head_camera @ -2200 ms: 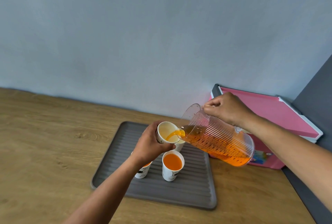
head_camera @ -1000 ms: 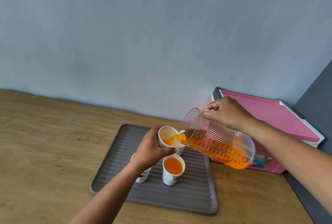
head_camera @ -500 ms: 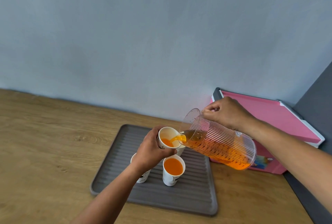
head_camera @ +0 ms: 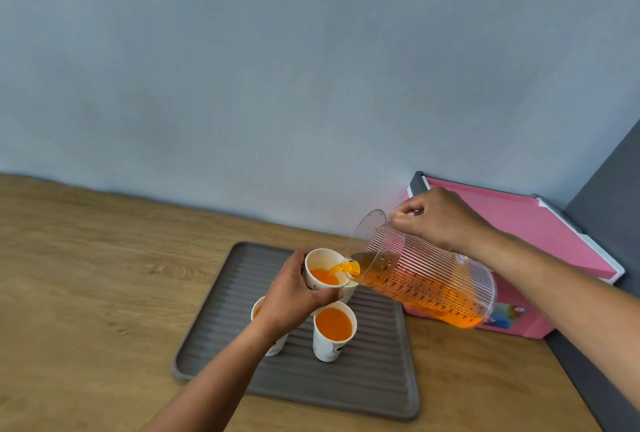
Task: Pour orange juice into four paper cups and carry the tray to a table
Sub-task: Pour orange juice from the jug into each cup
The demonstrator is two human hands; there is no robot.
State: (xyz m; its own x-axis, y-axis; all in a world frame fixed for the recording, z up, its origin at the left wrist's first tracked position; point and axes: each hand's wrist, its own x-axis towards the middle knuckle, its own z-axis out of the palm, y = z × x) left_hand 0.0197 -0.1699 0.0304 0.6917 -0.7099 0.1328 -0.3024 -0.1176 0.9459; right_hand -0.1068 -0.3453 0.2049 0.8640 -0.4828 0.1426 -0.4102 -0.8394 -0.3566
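Observation:
My left hand (head_camera: 294,296) grips a white paper cup (head_camera: 323,272) lifted above the grey ribbed tray (head_camera: 374,379). My right hand (head_camera: 436,220) holds the clear ribbed pitcher (head_camera: 422,275) by its handle, tipped left, and orange juice runs from its spout into the held cup. A full cup (head_camera: 333,331) stands on the tray in front. Another cup with juice (head_camera: 273,334) stands mostly hidden under my left wrist. A further cup (head_camera: 349,289) peeks out behind the held one; its contents are hidden.
The tray lies on a wooden counter (head_camera: 86,286) against a pale blue wall. A pink box (head_camera: 540,251) stands at the right, close behind the pitcher. A dark grey panel (head_camera: 606,379) borders the counter on the right.
The juice level in the held cup has risen and the level in the pitcher has dropped slightly. Both hands stay in nearly the same places.

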